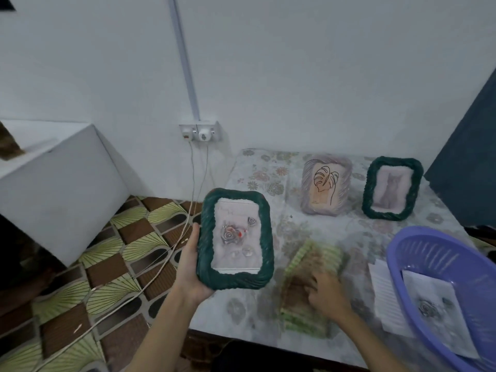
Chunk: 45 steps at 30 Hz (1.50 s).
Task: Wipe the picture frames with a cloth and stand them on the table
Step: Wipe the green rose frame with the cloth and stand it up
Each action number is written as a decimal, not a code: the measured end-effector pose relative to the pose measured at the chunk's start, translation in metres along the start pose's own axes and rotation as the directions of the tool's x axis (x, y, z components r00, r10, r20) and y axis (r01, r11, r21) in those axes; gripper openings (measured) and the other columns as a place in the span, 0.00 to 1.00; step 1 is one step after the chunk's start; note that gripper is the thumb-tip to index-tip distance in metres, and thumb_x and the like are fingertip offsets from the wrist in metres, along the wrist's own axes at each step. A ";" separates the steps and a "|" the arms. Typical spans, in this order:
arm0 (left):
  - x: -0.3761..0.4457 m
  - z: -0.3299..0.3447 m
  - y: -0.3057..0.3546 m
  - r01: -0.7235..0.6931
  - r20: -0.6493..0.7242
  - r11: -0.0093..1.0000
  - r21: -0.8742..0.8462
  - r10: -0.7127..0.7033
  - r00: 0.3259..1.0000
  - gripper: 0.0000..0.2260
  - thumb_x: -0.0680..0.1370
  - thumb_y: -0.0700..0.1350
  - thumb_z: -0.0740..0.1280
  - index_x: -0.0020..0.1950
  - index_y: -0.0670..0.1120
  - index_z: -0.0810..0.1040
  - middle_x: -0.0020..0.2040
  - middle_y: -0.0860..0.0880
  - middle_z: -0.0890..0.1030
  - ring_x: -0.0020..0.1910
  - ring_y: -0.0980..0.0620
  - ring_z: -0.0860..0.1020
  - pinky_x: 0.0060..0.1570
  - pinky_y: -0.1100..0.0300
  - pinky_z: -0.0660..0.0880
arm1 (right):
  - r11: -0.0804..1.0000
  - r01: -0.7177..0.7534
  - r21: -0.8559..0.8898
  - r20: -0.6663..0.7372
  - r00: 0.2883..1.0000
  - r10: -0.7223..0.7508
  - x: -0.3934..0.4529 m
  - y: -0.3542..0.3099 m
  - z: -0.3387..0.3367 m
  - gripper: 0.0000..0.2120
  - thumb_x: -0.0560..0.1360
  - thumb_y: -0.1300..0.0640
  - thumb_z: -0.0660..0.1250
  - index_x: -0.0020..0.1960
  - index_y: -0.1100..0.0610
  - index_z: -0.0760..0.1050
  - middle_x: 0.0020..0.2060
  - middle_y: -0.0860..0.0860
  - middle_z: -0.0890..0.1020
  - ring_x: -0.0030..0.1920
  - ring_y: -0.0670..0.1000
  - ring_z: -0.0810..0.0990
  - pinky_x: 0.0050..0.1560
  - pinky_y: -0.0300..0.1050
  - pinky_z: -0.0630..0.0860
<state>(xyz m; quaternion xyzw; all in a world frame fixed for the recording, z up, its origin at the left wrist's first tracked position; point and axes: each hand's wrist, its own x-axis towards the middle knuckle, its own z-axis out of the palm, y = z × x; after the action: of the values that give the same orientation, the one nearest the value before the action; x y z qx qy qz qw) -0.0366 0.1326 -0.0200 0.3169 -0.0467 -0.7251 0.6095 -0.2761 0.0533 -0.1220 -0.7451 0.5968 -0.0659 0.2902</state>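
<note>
Plainly the coming move turns on how the green frame (234,238) lies from the cloth (312,283): the frame hangs in the air just to the left of the cloth, its glass facing up toward the camera and its long axis running away from the person, roughly upright in the view. The left hand (189,269) holds it from the outer left edge, thumb laid up along the rim and palm cupped under the lower left corner, so the whole face and the right-hand rim stand free of the grip. The cloth, a green and brown striped rag, lies flat on the table (249,315) just right of that held frame. On it rests the right hand (326,292), fingers spread over the fabric near its middle; motion blur hides whether they have pinched it yet, though they look more laid on than curled. That hand is clearly the nearer one to the cloth, and I judge it needs only gather the rag and carry it a short way left onto the glass.

Further from the grip, toward the wall, a pale frame (326,185) with a leaf drawing and a second green frame (391,187) already stand upright. A purple basket (418,245) sits to the far right with printed pictures (432,307) in it.
</note>
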 end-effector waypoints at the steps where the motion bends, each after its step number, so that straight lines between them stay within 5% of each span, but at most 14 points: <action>1: -0.007 0.009 0.002 -0.018 0.015 1.000 0.014 0.017 1.000 0.30 0.74 0.67 0.56 0.59 0.46 0.81 0.62 0.39 0.78 0.56 0.37 0.79 0.51 0.39 0.77 | 0.989 -0.008 0.150 -0.062 0.998 0.017 -0.004 -0.007 -0.012 0.05 0.76 0.58 0.64 0.49 0.59 0.72 0.47 0.57 0.77 0.56 0.56 0.76 0.47 0.42 0.69; 4: -0.027 0.038 0.008 -0.081 0.061 0.996 0.032 0.079 0.995 0.35 0.72 0.70 0.53 0.57 0.45 0.82 0.59 0.39 0.80 0.53 0.38 0.81 0.47 0.39 0.79 | 0.714 -0.015 0.700 -0.113 0.985 0.132 -0.030 -0.040 -0.070 0.15 0.78 0.61 0.61 0.60 0.70 0.69 0.59 0.67 0.75 0.58 0.63 0.75 0.52 0.53 0.72; 8: -0.053 0.079 0.006 -0.151 0.175 0.987 0.062 0.139 0.975 0.40 0.66 0.73 0.56 0.67 0.47 0.73 0.63 0.40 0.77 0.60 0.37 0.77 0.58 0.36 0.71 | 0.261 0.157 0.952 -0.131 0.985 -0.115 -0.096 -0.084 -0.141 0.20 0.75 0.54 0.62 0.67 0.54 0.68 0.60 0.49 0.77 0.60 0.50 0.77 0.52 0.44 0.75; 13: -0.089 0.139 -0.016 -0.260 0.357 0.959 0.111 0.206 0.911 0.39 0.67 0.72 0.54 0.67 0.47 0.73 0.64 0.41 0.77 0.62 0.39 0.76 0.60 0.38 0.71 | 0.234 0.335 0.913 -0.275 0.927 -0.254 -0.164 -0.113 -0.160 0.11 0.71 0.50 0.61 0.49 0.54 0.75 0.41 0.50 0.81 0.43 0.50 0.76 0.45 0.44 0.71; 14: -0.095 0.147 -0.020 -0.274 0.377 0.954 0.121 0.211 0.902 0.38 0.67 0.72 0.54 0.67 0.47 0.73 0.64 0.41 0.77 0.62 0.40 0.76 0.59 0.39 0.72 | 0.283 0.403 0.870 -0.350 0.910 -0.221 -0.169 -0.115 -0.160 0.04 0.73 0.55 0.63 0.47 0.53 0.74 0.39 0.49 0.81 0.42 0.49 0.77 0.44 0.44 0.72; 16: -0.109 0.162 -0.030 -0.293 0.405 0.945 0.144 0.214 0.889 0.38 0.67 0.72 0.53 0.66 0.48 0.74 0.63 0.41 0.78 0.61 0.40 0.77 0.57 0.41 0.74 | 0.384 0.494 0.780 -0.477 0.867 -0.145 -0.177 -0.115 -0.166 0.11 0.74 0.65 0.65 0.49 0.50 0.69 0.40 0.47 0.82 0.40 0.44 0.80 0.45 0.44 0.76; 20: -0.132 0.181 -0.049 -0.322 0.432 0.934 0.155 0.229 0.873 0.36 0.68 0.72 0.51 0.59 0.48 0.80 0.59 0.41 0.80 0.56 0.41 0.80 0.52 0.43 0.78 | 0.525 0.530 0.666 -0.606 0.795 -0.033 -0.194 -0.112 -0.179 0.04 0.75 0.64 0.65 0.45 0.56 0.73 0.40 0.57 0.82 0.41 0.57 0.80 0.48 0.55 0.77; 23: -0.143 0.186 -0.060 -0.306 0.423 0.945 0.113 0.233 0.876 0.36 0.71 0.72 0.49 0.52 0.48 0.85 0.57 0.42 0.81 0.54 0.41 0.81 0.48 0.44 0.80 | 0.560 0.540 0.628 -0.691 0.718 0.081 -0.203 -0.104 -0.188 0.10 0.77 0.63 0.61 0.37 0.59 0.74 0.35 0.59 0.78 0.36 0.56 0.74 0.39 0.49 0.71; 28: -0.159 0.190 -0.070 -0.334 0.473 0.939 0.083 0.258 0.843 0.35 0.71 0.71 0.51 0.55 0.46 0.83 0.58 0.41 0.81 0.54 0.41 0.81 0.48 0.44 0.80 | 0.514 0.599 0.614 -0.612 0.773 -0.168 -0.226 -0.093 -0.193 0.09 0.74 0.64 0.66 0.42 0.51 0.75 0.35 0.45 0.81 0.35 0.41 0.79 0.40 0.36 0.76; 30: -0.165 0.194 -0.073 -0.344 0.505 0.929 0.138 0.233 0.831 0.34 0.69 0.70 0.52 0.54 0.47 0.84 0.58 0.42 0.81 0.55 0.42 0.81 0.50 0.44 0.79 | 0.518 0.595 0.615 -0.634 0.763 -0.123 -0.231 -0.087 -0.189 0.09 0.75 0.64 0.64 0.41 0.52 0.75 0.34 0.47 0.81 0.34 0.42 0.78 0.40 0.39 0.75; 36: -0.171 0.198 -0.073 -0.331 0.498 0.934 0.137 0.224 0.838 0.33 0.71 0.70 0.52 0.53 0.48 0.84 0.58 0.43 0.81 0.56 0.42 0.80 0.50 0.44 0.79 | -0.051 0.458 0.888 -0.449 0.885 0.120 -0.230 -0.066 -0.222 0.10 0.79 0.62 0.57 0.47 0.57 0.78 0.34 0.48 0.84 0.37 0.46 0.81 0.36 0.37 0.79; 38: -0.169 0.199 -0.074 -0.326 0.501 0.934 0.147 0.214 0.838 0.34 0.71 0.70 0.52 0.55 0.47 0.83 0.59 0.42 0.80 0.57 0.42 0.80 0.52 0.43 0.78 | 0.046 0.465 0.884 -0.464 0.885 -0.042 -0.237 -0.064 -0.235 0.08 0.78 0.64 0.58 0.48 0.59 0.76 0.34 0.50 0.81 0.35 0.48 0.77 0.34 0.39 0.77; 41: -0.168 0.202 -0.082 -0.298 0.513 0.937 0.184 0.168 0.842 0.35 0.69 0.70 0.55 0.58 0.46 0.81 0.60 0.41 0.80 0.58 0.41 0.79 0.55 0.41 0.76 | 0.442 0.543 0.714 -0.496 0.838 -0.227 -0.242 -0.078 -0.229 0.08 0.75 0.68 0.63 0.48 0.56 0.74 0.39 0.49 0.82 0.40 0.47 0.79 0.42 0.41 0.77; 45: -0.168 0.204 -0.087 -0.302 0.511 0.931 0.206 0.160 0.844 0.33 0.69 0.69 0.55 0.58 0.47 0.82 0.58 0.41 0.81 0.55 0.42 0.81 0.52 0.42 0.77 | 0.604 0.545 0.582 -0.687 0.727 0.006 -0.236 -0.086 -0.217 0.12 0.77 0.61 0.63 0.35 0.57 0.72 0.30 0.54 0.74 0.33 0.53 0.71 0.35 0.48 0.70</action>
<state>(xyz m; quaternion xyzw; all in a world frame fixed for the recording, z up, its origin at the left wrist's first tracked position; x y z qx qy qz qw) -0.2075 0.2433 0.1706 0.1992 -0.3380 -0.6877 0.6109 -0.3654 0.2052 0.1593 -0.5740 0.4449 -0.5967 0.3413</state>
